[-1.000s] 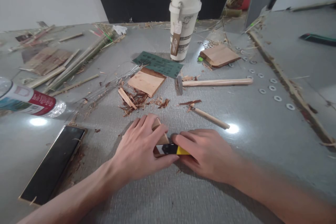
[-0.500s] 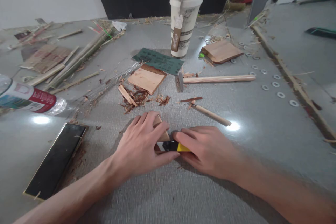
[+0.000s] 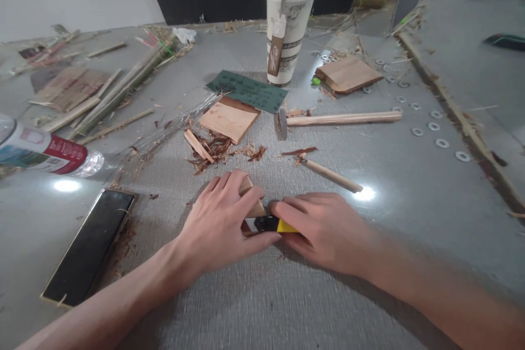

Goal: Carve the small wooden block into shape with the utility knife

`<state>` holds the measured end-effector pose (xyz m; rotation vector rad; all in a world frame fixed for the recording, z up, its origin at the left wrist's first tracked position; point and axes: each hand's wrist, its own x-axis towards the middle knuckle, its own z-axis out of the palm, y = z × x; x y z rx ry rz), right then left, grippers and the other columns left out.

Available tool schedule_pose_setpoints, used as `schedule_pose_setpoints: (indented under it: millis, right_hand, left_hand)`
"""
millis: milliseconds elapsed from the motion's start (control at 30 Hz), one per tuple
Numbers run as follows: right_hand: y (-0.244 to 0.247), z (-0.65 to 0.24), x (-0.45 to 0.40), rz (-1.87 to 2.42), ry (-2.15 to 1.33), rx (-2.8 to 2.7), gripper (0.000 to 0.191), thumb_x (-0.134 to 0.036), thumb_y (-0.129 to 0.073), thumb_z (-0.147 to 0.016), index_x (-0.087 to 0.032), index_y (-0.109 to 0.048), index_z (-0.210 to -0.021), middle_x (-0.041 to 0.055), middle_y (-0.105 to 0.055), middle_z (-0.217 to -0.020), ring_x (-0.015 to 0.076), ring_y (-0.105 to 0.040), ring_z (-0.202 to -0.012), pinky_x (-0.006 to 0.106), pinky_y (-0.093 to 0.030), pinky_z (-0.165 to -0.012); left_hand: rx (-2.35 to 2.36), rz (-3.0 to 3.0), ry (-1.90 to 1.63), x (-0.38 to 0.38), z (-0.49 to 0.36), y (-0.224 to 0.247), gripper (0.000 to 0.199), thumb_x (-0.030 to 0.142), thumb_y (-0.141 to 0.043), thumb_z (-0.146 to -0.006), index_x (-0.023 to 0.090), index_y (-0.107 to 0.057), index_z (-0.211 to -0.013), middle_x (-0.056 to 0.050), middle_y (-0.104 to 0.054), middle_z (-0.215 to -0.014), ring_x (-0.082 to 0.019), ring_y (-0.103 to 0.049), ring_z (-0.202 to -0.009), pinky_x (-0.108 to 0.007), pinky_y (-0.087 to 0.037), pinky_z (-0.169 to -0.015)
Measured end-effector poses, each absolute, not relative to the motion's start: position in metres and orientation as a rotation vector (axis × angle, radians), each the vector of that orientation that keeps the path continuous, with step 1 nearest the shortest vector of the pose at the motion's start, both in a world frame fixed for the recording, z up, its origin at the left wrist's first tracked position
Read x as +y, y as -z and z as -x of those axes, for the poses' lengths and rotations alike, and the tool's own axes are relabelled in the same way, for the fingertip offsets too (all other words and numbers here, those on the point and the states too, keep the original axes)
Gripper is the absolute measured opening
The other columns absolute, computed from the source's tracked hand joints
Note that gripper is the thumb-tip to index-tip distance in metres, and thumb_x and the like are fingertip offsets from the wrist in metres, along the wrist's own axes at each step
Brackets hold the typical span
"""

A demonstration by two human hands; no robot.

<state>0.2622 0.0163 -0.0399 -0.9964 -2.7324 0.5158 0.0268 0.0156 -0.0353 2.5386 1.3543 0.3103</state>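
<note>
My left hand (image 3: 223, 219) is closed over a small piece of wood (image 3: 253, 205) and presses it down on the grey tabletop; most of the piece is hidden under the palm and fingers. In my right hand (image 3: 326, 229) is a yellow and black utility knife (image 3: 287, 226). Its metal front end lies against the near side of the wood, beside my left thumb. Beyond the hands are reddish shavings (image 3: 213, 147), a flat wood piece (image 3: 229, 119), a green sheet (image 3: 248, 90) that looks like sandpaper, a hammer (image 3: 336, 119) and a thin wooden stick (image 3: 332, 175).
A lidded white cup (image 3: 292, 27) stands at the back. On the left lie a plastic bottle (image 3: 49, 150), a dark phone-like slab (image 3: 90, 246) and bamboo strips (image 3: 118, 95). To the right are another wood block (image 3: 348, 74), several metal washers (image 3: 442, 143) and a long strip (image 3: 459, 115).
The view has shifted slightly, so the background sits a little higher in the picture. Both hands keep the same hold, and the knife stays against the wood.
</note>
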Motion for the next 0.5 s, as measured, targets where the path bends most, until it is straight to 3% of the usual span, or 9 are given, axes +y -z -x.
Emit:
schedule_pose_setpoints:
  millis: [500]
  right_hand:
    - [0.0382, -0.2620, 0.0175, 1.008, -0.537, -2.745, 0.009, -0.029, -0.060, -0.099, -0.021, -0.055, -0.099, -0.0008, -0.068, -0.085, 0.0176, -0.061, -0.069, 0.034, -0.028, -0.061]
  left_hand:
    - [1.355, -2.530, -0.290, 0.0171, -0.0280, 0.0333, 0.048, 0.062, -0.073, -0.083, 0.023, -0.063, -0.109, -0.011, -0.056, -0.118, -0.030, -0.059, -0.099, -0.050, -0.054, -0.085]
